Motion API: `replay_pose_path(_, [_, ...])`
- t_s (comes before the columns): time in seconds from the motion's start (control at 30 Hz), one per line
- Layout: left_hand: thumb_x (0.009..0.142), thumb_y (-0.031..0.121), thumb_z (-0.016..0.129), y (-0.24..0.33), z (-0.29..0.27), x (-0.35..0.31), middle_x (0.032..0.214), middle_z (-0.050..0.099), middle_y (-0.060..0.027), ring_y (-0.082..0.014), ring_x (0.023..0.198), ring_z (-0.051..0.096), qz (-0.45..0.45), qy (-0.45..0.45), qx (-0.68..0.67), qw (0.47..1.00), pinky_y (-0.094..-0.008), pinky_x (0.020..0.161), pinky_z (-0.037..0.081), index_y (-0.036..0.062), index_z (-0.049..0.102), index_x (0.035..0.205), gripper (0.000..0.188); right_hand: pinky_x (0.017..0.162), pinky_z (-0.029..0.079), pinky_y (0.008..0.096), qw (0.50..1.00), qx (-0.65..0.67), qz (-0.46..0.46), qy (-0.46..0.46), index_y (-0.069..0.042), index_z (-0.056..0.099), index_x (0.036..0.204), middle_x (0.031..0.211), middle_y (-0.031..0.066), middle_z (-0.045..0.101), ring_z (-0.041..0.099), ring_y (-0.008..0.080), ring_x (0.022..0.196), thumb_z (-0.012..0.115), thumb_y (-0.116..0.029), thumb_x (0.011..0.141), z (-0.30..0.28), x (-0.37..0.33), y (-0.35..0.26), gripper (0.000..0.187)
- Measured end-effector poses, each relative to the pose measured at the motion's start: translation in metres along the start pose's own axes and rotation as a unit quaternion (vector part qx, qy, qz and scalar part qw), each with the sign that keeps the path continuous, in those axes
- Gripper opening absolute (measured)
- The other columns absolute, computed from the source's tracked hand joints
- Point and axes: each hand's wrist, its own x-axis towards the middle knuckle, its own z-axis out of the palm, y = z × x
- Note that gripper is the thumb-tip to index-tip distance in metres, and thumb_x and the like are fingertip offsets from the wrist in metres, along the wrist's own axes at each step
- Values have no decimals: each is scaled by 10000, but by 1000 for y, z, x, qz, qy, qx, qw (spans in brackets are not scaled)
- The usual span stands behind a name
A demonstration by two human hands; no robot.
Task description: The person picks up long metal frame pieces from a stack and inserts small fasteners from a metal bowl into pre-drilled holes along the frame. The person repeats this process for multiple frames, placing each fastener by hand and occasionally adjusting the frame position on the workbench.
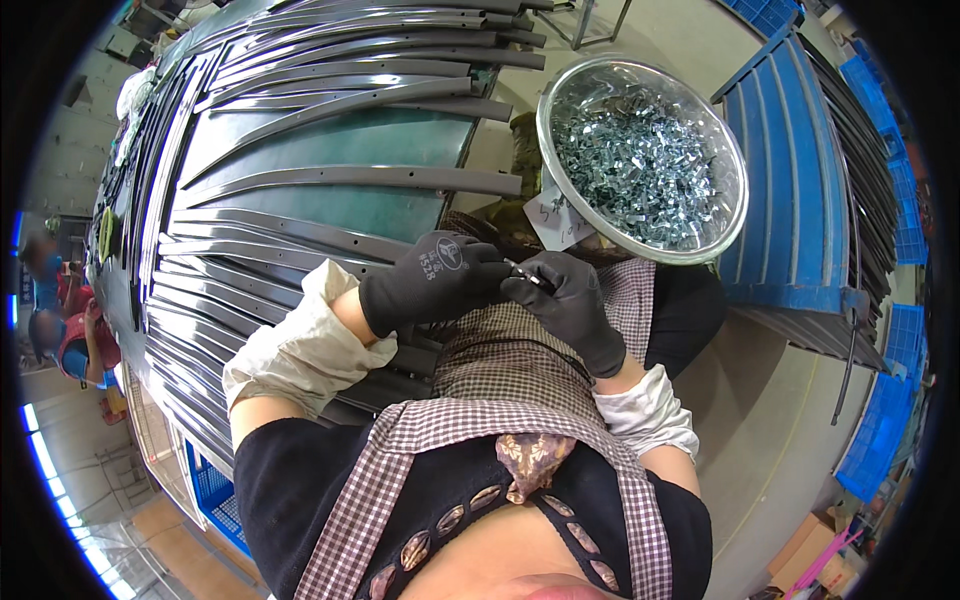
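My right hand (565,300), in a black knitted-and-coated work glove, is closed on a small, shiny, dark-and-silver metal piece (530,275), which sits near the centre of the frame between my two hands. My left hand (440,280), in a matching black glove with pale print on its back, comes in from the left with its fingers curled and their tips at the left end of the piece; I cannot tell whether they pinch it or only touch it. Both hands are above my brown-and-white checked cloth apron (510,370), and crumpled white cloth sleeve covers (310,340) circle my forearms. Just beyond my right hand, in the upper right of the frame, a round, shiny, wide-rimmed bowl (547,115) stands tilted in view, heaped with small silvery metal clips (640,170). A white paper label (560,222) with dark handwriting hangs beside the bowl's lower left edge. Across the left and upper left, many long, dark grey, slightly curved strips (400,177) with small holes lie side by side on a green surface (400,140), some ends jutting past its edge. At the right stands a blue ribbed metal rack (780,180), with more dark lengths behind it and blue plastic crates (880,440) at the far right. At the far left edge, a co-worker in red (85,340) is partly visible.
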Motion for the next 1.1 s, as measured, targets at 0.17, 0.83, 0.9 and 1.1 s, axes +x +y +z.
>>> replay_pose_path(0.17, [745, 227, 748, -6, -2, 0, 822, 614, -15, -217, 747, 654, 29, 25, 63, 997, -357, 628, 529, 154, 697, 1094, 360, 731, 517, 284, 994, 91, -24, 61, 7, 636, 1184, 870, 50, 644, 591, 105, 796, 785, -243, 874, 3, 3, 4, 425])
replay_pose_path(0.83, [794, 238, 726, -78, 12, 0, 1042, 675, -67, -300, 1008, 614, -83, 23, 50, 995, -435, 876, 464, 134, 679, 1139, 363, 836, 545, 423, 986, -149, -48, 54, -3, 576, 1281, 1129, 192, 658, 668, 320, 972, 719, -267, 904, -27, 19, 68, 482])
replay_pose_path(0.9, [791, 232, 726, -77, 13, -1, 1024, 677, -63, -302, 1001, 616, -78, 37, 26, 996, -438, 872, 465, 135, 685, 1127, 352, 849, 540, 447, 977, -208, -44, 22, -7, 585, 1270, 1143, 194, 663, 668, 345, 999, 705, -318, 908, -35, 17, 77, 492])
replay_pose_path(1.1, [788, 245, 735, -75, 14, -2, 1005, 681, -66, -307, 974, 624, -70, 24, -8, 997, -430, 873, 464, 116, 698, 1098, 338, 786, 529, 396, 965, -245, -79, -47, -58, 649, 1234, 1033, 152, 694, 668, 312, 887, 719, -278, 898, -37, 23, 63, 407])
